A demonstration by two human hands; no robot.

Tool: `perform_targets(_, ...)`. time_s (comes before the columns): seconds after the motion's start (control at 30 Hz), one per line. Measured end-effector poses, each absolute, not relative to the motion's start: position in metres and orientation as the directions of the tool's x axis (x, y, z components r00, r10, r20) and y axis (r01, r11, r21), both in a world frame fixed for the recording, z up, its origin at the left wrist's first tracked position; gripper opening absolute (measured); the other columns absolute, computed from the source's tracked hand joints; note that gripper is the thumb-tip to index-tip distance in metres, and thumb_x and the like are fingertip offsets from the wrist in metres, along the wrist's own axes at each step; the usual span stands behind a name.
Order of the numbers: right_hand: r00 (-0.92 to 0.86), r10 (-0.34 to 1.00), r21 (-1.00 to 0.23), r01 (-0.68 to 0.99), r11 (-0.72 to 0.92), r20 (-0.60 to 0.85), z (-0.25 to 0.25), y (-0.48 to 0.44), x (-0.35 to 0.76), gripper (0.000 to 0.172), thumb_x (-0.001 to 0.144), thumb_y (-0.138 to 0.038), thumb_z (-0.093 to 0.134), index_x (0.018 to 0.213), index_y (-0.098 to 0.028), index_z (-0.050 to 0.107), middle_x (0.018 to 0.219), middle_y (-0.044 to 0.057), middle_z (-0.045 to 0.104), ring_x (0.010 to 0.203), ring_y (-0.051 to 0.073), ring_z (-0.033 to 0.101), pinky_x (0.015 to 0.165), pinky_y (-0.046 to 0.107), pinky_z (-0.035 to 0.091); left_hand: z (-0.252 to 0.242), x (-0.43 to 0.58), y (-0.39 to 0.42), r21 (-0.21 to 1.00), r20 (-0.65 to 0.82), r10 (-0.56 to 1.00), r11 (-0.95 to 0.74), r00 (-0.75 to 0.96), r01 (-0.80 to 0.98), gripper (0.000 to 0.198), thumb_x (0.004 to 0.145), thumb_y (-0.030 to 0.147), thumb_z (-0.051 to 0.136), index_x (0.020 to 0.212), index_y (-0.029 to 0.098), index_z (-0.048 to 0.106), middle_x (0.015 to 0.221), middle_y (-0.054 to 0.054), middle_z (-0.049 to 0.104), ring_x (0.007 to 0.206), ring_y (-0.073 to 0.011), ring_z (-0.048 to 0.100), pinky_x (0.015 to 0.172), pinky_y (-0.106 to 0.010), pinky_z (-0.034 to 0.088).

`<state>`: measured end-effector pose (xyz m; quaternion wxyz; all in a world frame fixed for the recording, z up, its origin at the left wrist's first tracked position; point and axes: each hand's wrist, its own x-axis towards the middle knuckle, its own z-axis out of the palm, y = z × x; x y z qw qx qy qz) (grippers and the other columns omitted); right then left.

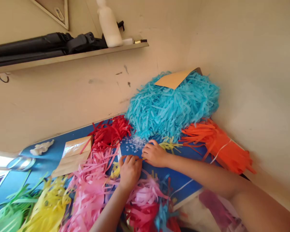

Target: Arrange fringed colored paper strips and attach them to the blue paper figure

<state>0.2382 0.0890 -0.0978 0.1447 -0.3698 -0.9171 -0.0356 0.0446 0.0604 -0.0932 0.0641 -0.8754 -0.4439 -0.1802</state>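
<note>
My left hand [130, 170] and my right hand [156, 154] are close together over the blue table, fingers curled. Both grip a yellow tissue paper tassel [170, 145]; its cut strips stick out beyond my right hand and to the left of my left hand, while its middle is mostly hidden by my fingers. Small clear plastic pieces [136, 142] lie in a pile just past my hands. Pink tissue strips [94, 187] spread to the left of my left hand. More pink and red fringe [145, 196] lies below it, near my body.
A large heap of light blue fringe [169, 106] carries a brown paper sheet [175, 79]. Red fringe [111, 132], orange fringe [222, 148] with white string, yellow fringe [48, 206] and green fringe [14, 212] surround the work. A paper packet [73, 154] and tape roll [21, 163] lie left. A shelf [74, 58] overhangs.
</note>
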Motion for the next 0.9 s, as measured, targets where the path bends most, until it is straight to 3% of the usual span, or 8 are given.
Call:
perform_targets(0.13, -0.719, 0.613, 0.016, 0.653, 0.757, 0.328, -0.111, 0.081, 0.251, 0.028, 0.101, -0.018, 0.044, 0.086, -0.019, 0.067, 0.084, 0.004, 0.068, 0.091, 0.02, 0.05, 0.088, 0.041, 0.028, -0.098, 0.035, 0.054, 0.072, 0.362, 0.741, -0.627, 0.566, 0.776, 0.023, 0.091, 0.014, 0.055, 0.098, 0.025, 0.073, 0.087, -0.003, 0.074, 0.088, -0.0243, 0.063, 0.092, -0.048, 0.034)
perform_targets(0.23, -0.732, 0.596, 0.002, 0.632, 0.775, 0.328, -0.118, 0.079, 0.266, 0.022, 0.1, -0.019, 0.049, 0.091, -0.02, 0.069, 0.088, 0.004, 0.069, 0.094, 0.02, 0.05, 0.087, 0.04, 0.028, -0.105, 0.026, 0.051, 0.115, 0.344, 0.741, -0.643, 0.577, 0.757, 0.027, 0.088, 0.009, 0.056, 0.104, 0.023, 0.072, 0.093, -0.006, 0.075, 0.091, -0.0265, 0.063, 0.091, -0.047, 0.037)
perform_targets(0.33, -0.677, 0.664, -0.153, 0.654, 0.74, 0.316, -0.122, 0.081, 0.275, 0.016, 0.097, -0.023, 0.056, 0.092, -0.022, 0.071, 0.095, 0.002, 0.071, 0.097, 0.02, 0.051, 0.089, 0.04, 0.026, -0.115, 0.018, 0.052, 0.192, 0.34, 0.762, -0.63, 0.551, 0.753, 0.027, 0.088, 0.011, 0.056, 0.105, 0.025, 0.073, 0.095, -0.005, 0.075, 0.092, -0.0258, 0.063, 0.087, -0.044, 0.041)
perform_targets(0.43, -0.585, 0.768, -0.341, 0.688, 0.641, 0.263, -0.124, 0.088, 0.278, 0.012, 0.091, -0.031, 0.067, 0.084, -0.025, 0.074, 0.093, 0.001, 0.071, 0.097, 0.019, 0.052, 0.086, 0.038, 0.028, -0.123, 0.012, 0.057, 0.292, 0.345, 0.808, -0.575, 0.477, 0.764, 0.019, 0.091, 0.019, 0.056, 0.089, 0.024, 0.075, 0.086, -0.005, 0.074, 0.084, -0.0227, 0.064, 0.08, -0.039, 0.046)
perform_targets(0.6, -0.525, 0.826, -0.421, 0.715, 0.558, 0.204, -0.127, 0.096, 0.278, 0.01, 0.084, -0.032, 0.076, 0.077, -0.025, 0.075, 0.088, -0.001, 0.069, 0.09, 0.017, 0.054, 0.081, 0.034, 0.03, -0.129, 0.009, 0.063, 0.405, 0.303, 0.862, -0.503, 0.407, 0.764, 0.021, 0.091, 0.029, 0.058, 0.08, 0.023, 0.075, 0.084, -0.003, 0.074, 0.081, -0.0183, 0.067, 0.076, -0.032, 0.051)
perform_targets(0.73, -0.507, 0.848, -0.441, 0.732, 0.519, 0.156, -0.125, 0.096, 0.276, 0.009, 0.084, -0.029, 0.074, 0.079, -0.022, 0.073, 0.094, 0.001, 0.068, 0.093, 0.018, 0.054, 0.081, 0.034, 0.031, -0.124, 0.015, 0.064, 0.393, 0.244, 0.9, -0.432, 0.36, 0.812, 0.021, 0.09, 0.032, 0.059, 0.079, 0.022, 0.073, 0.084, -0.003, 0.074, 0.081, -0.0195, 0.066, 0.077, -0.034, 0.049)
perform_targets(0.9, -0.48, 0.874, -0.432, 0.774, 0.462, 0.075, -0.114, 0.1, 0.268, 0.012, 0.078, -0.024, 0.075, 0.069, -0.021, 0.069, 0.088, 0.0, 0.068, 0.09, 0.019, 0.054, 0.075, 0.032, 0.03, -0.109, 0.027, 0.066, 0.284, 0.167, 0.928, -0.37, 0.334, 0.885, 0.02, 0.088, 0.029, 0.058, 0.074, 0.02, 0.069, 0.076, -0.005, 0.071, 0.079, -0.024, 0.063, 0.076, -0.04, 0.042)
